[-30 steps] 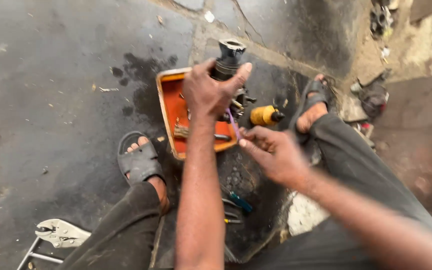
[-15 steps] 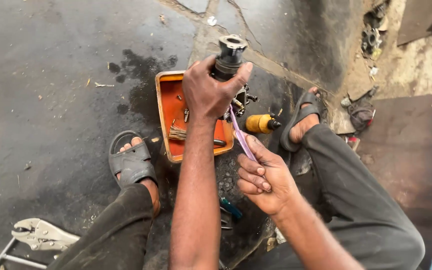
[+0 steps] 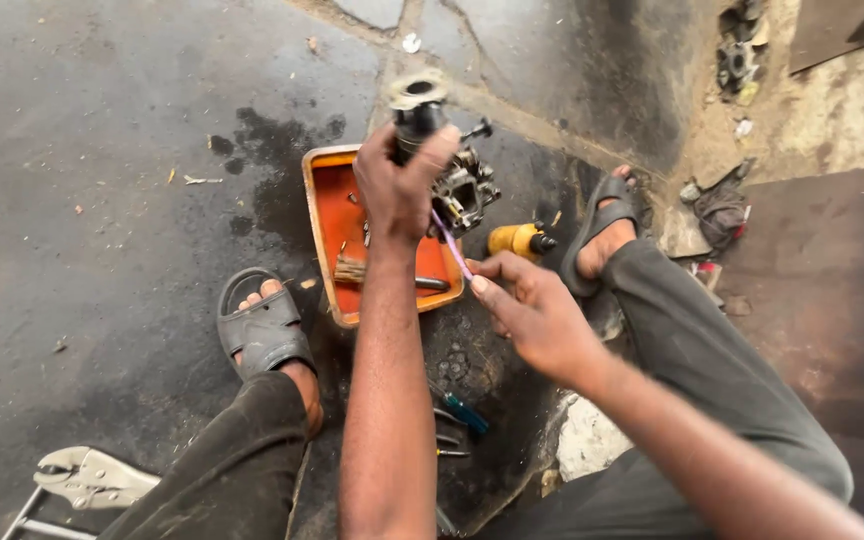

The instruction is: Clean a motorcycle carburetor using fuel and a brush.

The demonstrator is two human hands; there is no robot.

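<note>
Left hand: the left hand [image 3: 397, 190] is closed round a dark cylindrical metal engine part [image 3: 417, 115], held up over the orange metal tray [image 3: 327, 215].
Right hand: the right hand [image 3: 537, 315] pinches a thin purple stick-like tool [image 3: 449, 240], its tip up by the part.
Step in hand: looks like picking or cleaning at the part's underside.
Next move: likely calls for a steady grip and a fine, angled tip.
Nearby: yellow-handled screwdriver [image 3: 515, 240] on the stained concrete floor [image 3: 102, 120]; locking pliers [image 3: 87, 475] well apart.
</note>
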